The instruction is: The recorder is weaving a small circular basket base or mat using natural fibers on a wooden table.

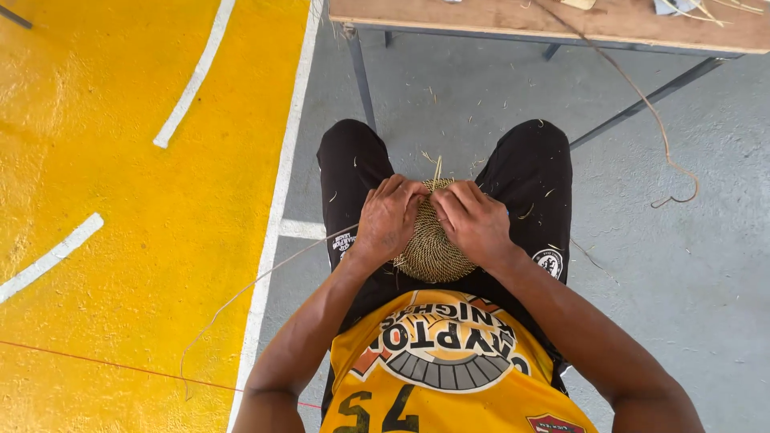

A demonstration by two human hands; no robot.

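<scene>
A round woven disc of straw-coloured coiled fibre (431, 250) rests upright in my lap, between my knees in black trousers. My left hand (389, 216) grips its left edge with fingers curled over the top rim. My right hand (473, 220) clasps the right edge, fingertips meeting the left hand at the top. A few loose fibre ends (437, 167) stick up from the rim above my fingers. A long thin strand (241, 297) runs from the disc out to the left and down across the floor.
A wooden table (497, 20) on metal legs (359, 76) stands ahead, with a cord (642, 100) hanging off it onto the grey floor. To the left lies yellow painted floor (120, 200) with white lines. Fibre scraps litter the ground.
</scene>
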